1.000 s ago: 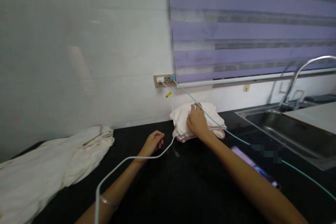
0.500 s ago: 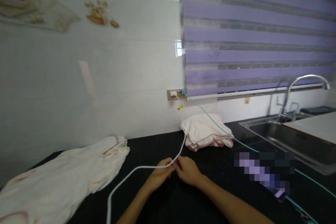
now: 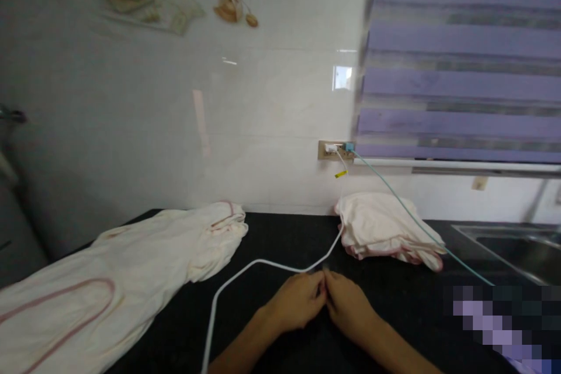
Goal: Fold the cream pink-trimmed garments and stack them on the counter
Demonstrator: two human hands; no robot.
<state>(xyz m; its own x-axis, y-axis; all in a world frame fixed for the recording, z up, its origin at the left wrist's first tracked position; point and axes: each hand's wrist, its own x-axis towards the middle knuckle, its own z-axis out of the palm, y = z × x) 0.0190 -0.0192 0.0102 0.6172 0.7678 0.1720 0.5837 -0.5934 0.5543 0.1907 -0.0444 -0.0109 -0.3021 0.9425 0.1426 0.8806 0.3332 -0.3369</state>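
The left hand (image 3: 294, 304) and the right hand (image 3: 348, 305) are meeting in the middle, low down, with their fingertips touching each other. Both hands are curling in, with the fingers close together. They are right at the white cord (image 3: 245, 272), and the fingertips look like they are pinching it where it is passing between them, but the spot is small and a bit blurry, so I cannot tell for sure.

The white cord is lying on the black counter (image 3: 280, 239). From the hands it is bending up and to the right, climbing the wall to a white plug in the wall socket (image 3: 335, 150). A little yellow tag (image 3: 340, 173) is hanging on it near the socket. On the other side it is curving left and then dropping down toward the bottom edge.

Just beyond the right hand, a folded pink-white cloth (image 3: 385, 228) is sitting on the counter against the wall. A thin green cord (image 3: 407, 213) is running from the socket down across that cloth. Off to the left, a long cream cloth with pink edging (image 3: 131, 269) is lying spread out on the counter. At the far right, the sink (image 3: 517, 242) is showing a little.
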